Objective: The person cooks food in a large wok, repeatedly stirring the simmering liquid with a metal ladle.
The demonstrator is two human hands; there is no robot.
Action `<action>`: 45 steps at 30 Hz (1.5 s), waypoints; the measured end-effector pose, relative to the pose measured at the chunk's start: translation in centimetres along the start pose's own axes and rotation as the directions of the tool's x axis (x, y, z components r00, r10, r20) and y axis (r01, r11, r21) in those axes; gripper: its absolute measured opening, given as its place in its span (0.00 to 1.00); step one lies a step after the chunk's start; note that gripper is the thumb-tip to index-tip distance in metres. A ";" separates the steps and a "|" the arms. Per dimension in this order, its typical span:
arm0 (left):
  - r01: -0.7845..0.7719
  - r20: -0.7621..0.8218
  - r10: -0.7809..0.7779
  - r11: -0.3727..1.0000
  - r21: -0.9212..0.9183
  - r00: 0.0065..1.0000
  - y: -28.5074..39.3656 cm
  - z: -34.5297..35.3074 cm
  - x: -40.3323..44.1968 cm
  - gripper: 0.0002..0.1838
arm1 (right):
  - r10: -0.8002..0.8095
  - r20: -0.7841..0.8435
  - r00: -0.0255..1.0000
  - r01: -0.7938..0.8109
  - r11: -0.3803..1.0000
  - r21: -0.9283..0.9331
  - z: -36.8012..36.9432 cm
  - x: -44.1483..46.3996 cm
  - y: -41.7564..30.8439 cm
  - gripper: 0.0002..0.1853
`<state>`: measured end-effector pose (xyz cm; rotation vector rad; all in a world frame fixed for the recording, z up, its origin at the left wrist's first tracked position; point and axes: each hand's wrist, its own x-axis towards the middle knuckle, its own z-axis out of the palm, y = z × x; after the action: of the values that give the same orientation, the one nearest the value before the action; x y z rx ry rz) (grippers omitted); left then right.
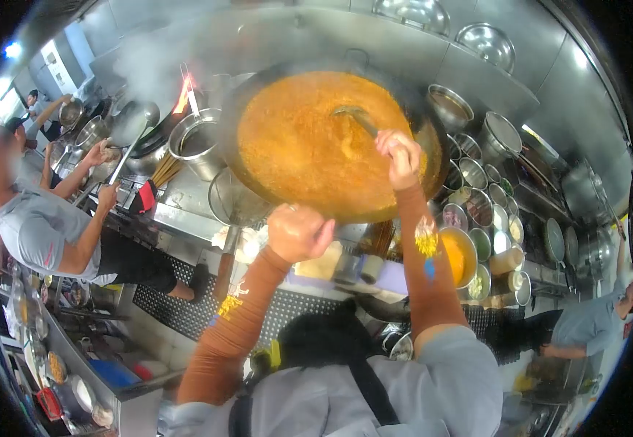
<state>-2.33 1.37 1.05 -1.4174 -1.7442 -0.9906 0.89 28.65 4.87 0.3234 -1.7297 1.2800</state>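
A very large dark wok [232, 149] holds bubbling orange liquid [294, 138]. My right hand [400, 156] is closed round the handle of a ladle [360, 116], whose metal head rests at the surface of the liquid. My left hand [300, 233] is over the wok's near rim, its fingers curled; whether it grips anything is hidden. Brown sleeves cover both my forearms. Left of the wok, a wire strainer [236, 200] lies with its handle toward me. A bowl of orange liquid [457, 256] stands beside my right forearm.
At the left, a co-worker [47, 226] holds a long ladle over another wok with steam and flame near it. A metal pot [198, 146] stands between the woks. Several bowls of ingredients [479, 207] fill the counter at right. Another person [589, 320] is at the far right.
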 end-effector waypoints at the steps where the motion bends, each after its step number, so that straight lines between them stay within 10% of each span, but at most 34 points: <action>1: -0.002 -0.003 0.002 1.000 0.001 1.000 0.0 0.1 -0.1 0.15 | -0.003 0.000 1.000 0.003 1.000 -0.005 0.5 0.7 0.2 0.12; 14: 0.021 0.023 -0.021 1.000 0.011 1.000 0.8 -0.6 -0.9 0.15 | 0.059 0.123 0.991 -0.036 0.982 -0.186 -1.4 4.4 3.3 0.14; 45: 0.045 0.072 -0.042 0.998 -0.033 0.997 0.6 -0.7 -1.3 0.12 | 0.064 -0.126 0.990 -0.062 0.998 0.024 -7.3 -15.7 -19.5 0.18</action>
<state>-1.48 0.22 0.38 -1.4580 -1.8248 -1.0088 26.14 21.95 4.56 0.1960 -1.6319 1.3352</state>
